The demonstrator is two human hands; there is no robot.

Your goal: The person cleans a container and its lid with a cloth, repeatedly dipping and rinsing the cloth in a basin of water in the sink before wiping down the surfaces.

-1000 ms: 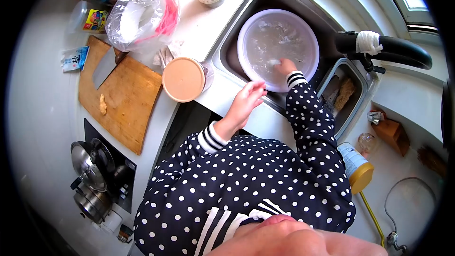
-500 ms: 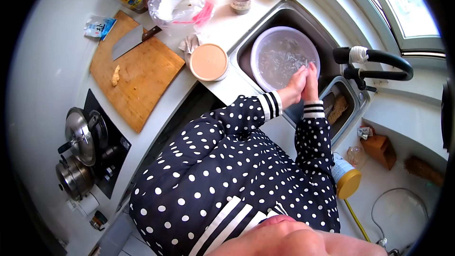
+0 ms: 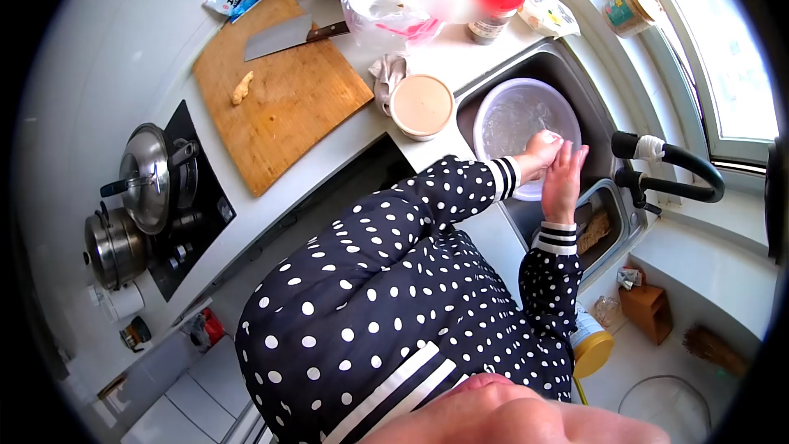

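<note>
My left hand (image 3: 539, 154) hangs over the near edge of a lilac basin (image 3: 486, 141) of water. Its fingers look loosely bent, partly hidden, and nothing shows in them. Beside it, my right hand (image 3: 562, 184) is open, fingers stretched up and apart, holding nothing. The hands are very close together; whether they touch is hard to tell. Rippled water (image 3: 518, 119) fills the basin, which stands in a metal sink (image 3: 593, 104). A black faucet (image 3: 678, 166) with a white wrapping is to the right of my hands.
On the left counter lies a wooden cutting board (image 3: 288, 123) with a cleaver (image 3: 283, 38) and a piece of ginger (image 3: 242, 88). A lidded round tub (image 3: 422, 105) stands near the sink. Pots (image 3: 115, 251) sit by the stove. A smaller sink compartment (image 3: 618, 197) holds a brownish object.
My hands have come apart from being pressed palm to palm, and the right one has drawn back toward me with its fingers spreading. The head view has shifted, moving the counter rightward.
</note>
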